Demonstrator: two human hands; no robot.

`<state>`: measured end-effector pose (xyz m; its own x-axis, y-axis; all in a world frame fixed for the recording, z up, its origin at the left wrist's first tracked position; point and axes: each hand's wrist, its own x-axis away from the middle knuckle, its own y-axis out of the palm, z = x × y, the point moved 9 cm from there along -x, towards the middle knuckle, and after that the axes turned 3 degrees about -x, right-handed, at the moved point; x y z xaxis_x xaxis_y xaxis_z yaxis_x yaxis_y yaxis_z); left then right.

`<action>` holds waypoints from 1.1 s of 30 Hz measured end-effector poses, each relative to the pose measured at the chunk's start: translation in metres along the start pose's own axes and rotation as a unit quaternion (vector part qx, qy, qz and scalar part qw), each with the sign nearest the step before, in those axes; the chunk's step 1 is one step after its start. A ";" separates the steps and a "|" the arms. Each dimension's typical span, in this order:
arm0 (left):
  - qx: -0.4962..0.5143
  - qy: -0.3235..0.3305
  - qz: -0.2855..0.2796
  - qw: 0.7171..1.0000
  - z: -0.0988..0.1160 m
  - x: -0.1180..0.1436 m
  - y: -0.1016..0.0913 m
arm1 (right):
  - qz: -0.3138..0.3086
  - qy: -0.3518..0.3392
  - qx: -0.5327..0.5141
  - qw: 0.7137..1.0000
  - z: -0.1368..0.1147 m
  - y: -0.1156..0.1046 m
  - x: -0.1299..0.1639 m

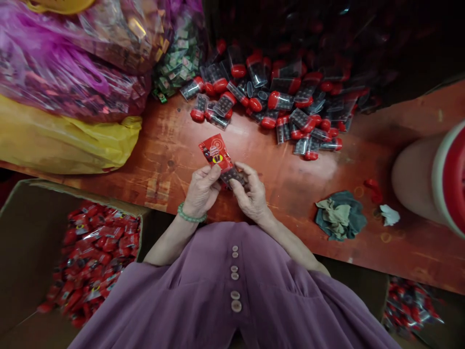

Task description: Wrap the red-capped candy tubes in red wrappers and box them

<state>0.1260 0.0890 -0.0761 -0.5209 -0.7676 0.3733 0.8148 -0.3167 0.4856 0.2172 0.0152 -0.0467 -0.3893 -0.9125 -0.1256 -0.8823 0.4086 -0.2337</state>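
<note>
At the far left, a cardboard box (22,242) sits below the table edge, and it is full of little red packets (90,261). Above it, on the table, lie a yellow plastic bag (65,140) and big pink see-through bags (54,63) stuffed with small things. A clear bag of green packets (178,58) is next to them. In the middle, the left hand (201,191), with a green bead bracelet (189,216) on its wrist, pinches a red printed card (215,151) between thumb and fingers. The card has a white ring picture and a yellow spot on it, but the writing is too small to read. The right hand (250,194) is curled and closed on a small clear case (234,176) with dark dots, which touches the bottom of the card. Both are held just above the red wooden table (174,155), close to the person's purple buttoned top (232,300). Farther back is a pile of clear cases with red caps (276,102). To the right lie a crumpled grey-green cloth (339,220), a bit of white paper (389,214) and a big roll with a red and white rim (443,179). More red packets (410,303) lie low at the right.
</note>
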 end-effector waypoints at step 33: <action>0.070 -0.003 0.076 0.995 0.001 -0.007 -0.009 | -0.065 0.041 -0.108 0.991 0.008 0.019 -0.010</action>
<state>0.1220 0.0983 -0.0825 -0.3960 -0.7973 0.4555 0.8408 -0.1154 0.5289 0.2071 0.0323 -0.0579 -0.2801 -0.9596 -0.0273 -0.9593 0.2809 -0.0293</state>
